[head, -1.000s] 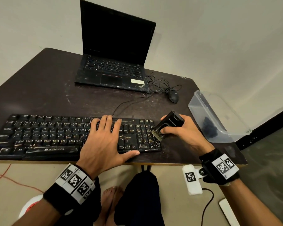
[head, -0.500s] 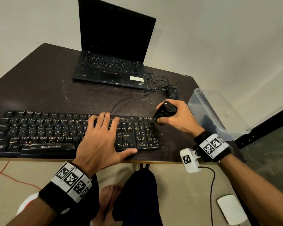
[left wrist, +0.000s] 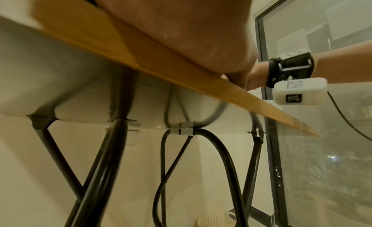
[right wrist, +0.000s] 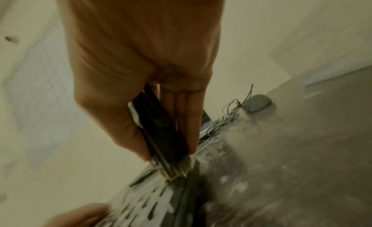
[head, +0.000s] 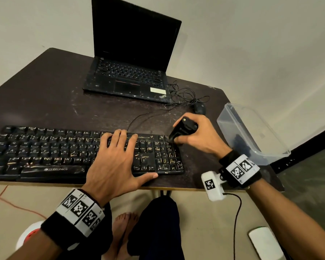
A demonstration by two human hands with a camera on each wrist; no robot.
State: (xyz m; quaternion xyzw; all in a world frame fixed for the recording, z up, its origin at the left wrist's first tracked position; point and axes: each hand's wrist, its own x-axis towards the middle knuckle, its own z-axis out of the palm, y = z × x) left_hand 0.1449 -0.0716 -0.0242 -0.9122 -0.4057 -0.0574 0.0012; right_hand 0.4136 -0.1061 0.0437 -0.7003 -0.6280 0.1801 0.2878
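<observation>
A black keyboard (head: 45,152) lies along the front of the dark table (head: 45,102). My left hand (head: 116,158) lies flat on its right half, fingers straight, thumb by the front edge. My right hand (head: 193,136) grips a small black brush (head: 182,129) and holds its bristles down on the number pad at the keyboard's far right corner. In the right wrist view the brush (right wrist: 161,135) sits between thumb and fingers, its pale bristles touching the keys (right wrist: 153,203). The left wrist view shows only my palm (left wrist: 181,31) over the table edge.
An open black laptop (head: 128,76) stands at the back of the table. Beside it lie a tangled cable and a black mouse (head: 200,108). A clear plastic box (head: 251,132) sits at the table's right edge. My bare feet (head: 124,222) are below.
My right hand has carried the brush from the keyboard's near right side to its far right corner and tipped the bristles down onto the keys. The left hand has stayed put.
</observation>
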